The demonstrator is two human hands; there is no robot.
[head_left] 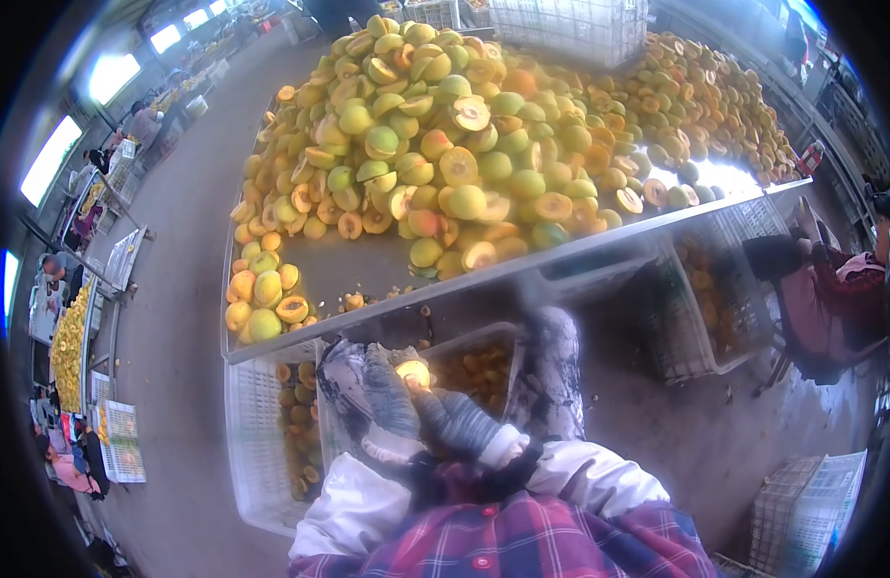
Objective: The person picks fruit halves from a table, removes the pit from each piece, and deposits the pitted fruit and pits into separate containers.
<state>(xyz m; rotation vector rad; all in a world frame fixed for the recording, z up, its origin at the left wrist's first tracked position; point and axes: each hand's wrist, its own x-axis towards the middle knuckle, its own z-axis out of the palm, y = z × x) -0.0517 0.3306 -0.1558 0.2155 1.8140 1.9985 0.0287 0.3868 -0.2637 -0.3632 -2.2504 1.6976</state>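
Observation:
My left hand (pixel 391 397), in a grey glove, is closed around a halved yellow peach (pixel 413 373) whose pale cut face points up. Reaching in from the right, my gloved right hand (pixel 456 417) has its bent fingertips on the same half. Any small tool between the fingers is hidden. Both hands are low over my lap, in front of the table (pixel 368 270). Below them, a crate of peach pieces (pixel 478 371) stands between my knees. To its left, a white crate (pixel 271 433) also holds peaches.
A large heap of halved peaches (pixel 416 125) covers much of the metal-edged table. Another crate (pixel 690 308) stands under its right part, near a seated person (pixel 840 299). Empty-looking crates (pixel 801 511) stand at the lower right. People and fruit tables (pixel 71 347) line the left.

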